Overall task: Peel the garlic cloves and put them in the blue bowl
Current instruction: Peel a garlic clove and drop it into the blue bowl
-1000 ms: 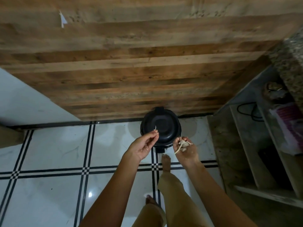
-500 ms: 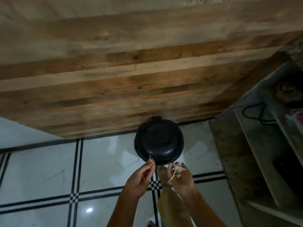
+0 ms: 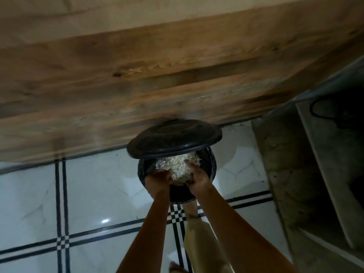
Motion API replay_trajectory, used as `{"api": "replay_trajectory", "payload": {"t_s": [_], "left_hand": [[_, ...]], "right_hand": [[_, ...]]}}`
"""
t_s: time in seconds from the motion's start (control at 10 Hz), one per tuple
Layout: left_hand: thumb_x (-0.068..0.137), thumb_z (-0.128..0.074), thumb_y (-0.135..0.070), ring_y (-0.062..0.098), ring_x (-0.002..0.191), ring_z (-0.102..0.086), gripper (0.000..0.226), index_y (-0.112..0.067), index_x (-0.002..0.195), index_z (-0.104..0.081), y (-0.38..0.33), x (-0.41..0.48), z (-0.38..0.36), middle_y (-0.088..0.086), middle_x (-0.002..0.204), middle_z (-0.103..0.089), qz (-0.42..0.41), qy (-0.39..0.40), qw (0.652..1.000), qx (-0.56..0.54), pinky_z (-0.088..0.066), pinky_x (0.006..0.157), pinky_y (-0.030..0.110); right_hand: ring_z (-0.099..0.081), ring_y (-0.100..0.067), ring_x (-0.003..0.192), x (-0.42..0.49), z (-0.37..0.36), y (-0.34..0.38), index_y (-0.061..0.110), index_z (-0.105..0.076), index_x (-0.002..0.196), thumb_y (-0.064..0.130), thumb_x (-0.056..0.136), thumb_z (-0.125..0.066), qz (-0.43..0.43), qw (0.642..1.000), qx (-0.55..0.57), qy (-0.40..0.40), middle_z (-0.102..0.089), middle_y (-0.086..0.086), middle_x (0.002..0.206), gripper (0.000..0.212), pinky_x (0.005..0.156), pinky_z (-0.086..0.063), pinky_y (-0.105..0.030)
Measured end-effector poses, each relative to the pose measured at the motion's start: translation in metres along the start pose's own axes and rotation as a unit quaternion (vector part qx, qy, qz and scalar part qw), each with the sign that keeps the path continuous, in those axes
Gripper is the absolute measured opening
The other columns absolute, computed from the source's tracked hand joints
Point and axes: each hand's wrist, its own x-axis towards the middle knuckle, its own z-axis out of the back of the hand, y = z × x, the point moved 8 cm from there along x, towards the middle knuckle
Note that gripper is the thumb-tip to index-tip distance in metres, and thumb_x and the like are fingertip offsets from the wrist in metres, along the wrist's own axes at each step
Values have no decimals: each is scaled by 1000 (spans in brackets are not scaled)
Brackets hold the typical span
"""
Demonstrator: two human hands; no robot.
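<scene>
Garlic skins (image 3: 178,167) lie heaped in the black bin (image 3: 210,164), lid (image 3: 173,137) tipped up. Your left hand (image 3: 158,179) and right hand (image 3: 196,177) are over its near rim; grips cannot be told. Shake your fingers clean inside the rim.

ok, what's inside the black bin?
Inside the black bin, under its raised lid, sits a heap of pale papery scraps, likely garlic skins. The left hand and right hand cover its near part; anything beneath is hidden.
</scene>
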Motion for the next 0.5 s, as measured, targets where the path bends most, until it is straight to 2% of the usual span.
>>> {"api": "replay_trajectory", "payload": {"t_s": [0.1, 0.2, 0.3, 0.4, 0.5], "left_hand": [[82, -66, -1, 21, 101, -60, 13, -11, 91, -64, 4, 19, -13, 3, 102, -66, -16, 15, 1000, -2, -43, 94, 32], [80, -67, 2, 26, 109, -57, 26, -9, 103, -63, 1, 23, -16, 7, 123, -60, -48, 3, 999, 22, -43, 100, 35], [89, -60, -7, 29, 106, -59, 20, -2, 108, -61, -4, 12, -6, 14, 114, -62, -109, -30, 993, 45, -44, 95, 31], [86, -65, -8, 21, 115, -54, 38, -7, 124, -57, -12, -25, -27, 3, 121, -57, -180, 144, 966, 114, -39, 94, 20], [85, -64, -2, 14, 113, -51, 43, -8, 127, -57, -24, -84, -11, 3, 125, -56, -193, 191, 958, 90, -35, 89, 12]], "right_hand": [[-45, -32, 126, 6, -1, 11, 2, -43, 133, 17, 94, -51, 6, 1000, -6, 0, -46, -17, 137, 43, 90, -43, -35], [-43, -35, 126, 6, 4, 8, 14, -35, 141, 30, 95, -50, -20, 997, 56, -45, -44, -14, 139, 51, 99, -38, -46], [-37, -33, 131, -11, 3, 7, 18, -31, 144, 39, 98, -38, -34, 992, 118, -16, -41, -10, 142, 51, 96, -35, -44], [-35, -32, 132, -57, 9, 14, 10, -38, 140, 40, 99, -30, -19, 990, 137, 7, -40, -10, 140, 51, 91, -33, -38], [-50, -27, 111, -125, 29, 20, 4, -44, 133, 30, 100, -34, 16, 986, 168, 13, -45, -14, 137, 43, 88, -38, -37]]}}
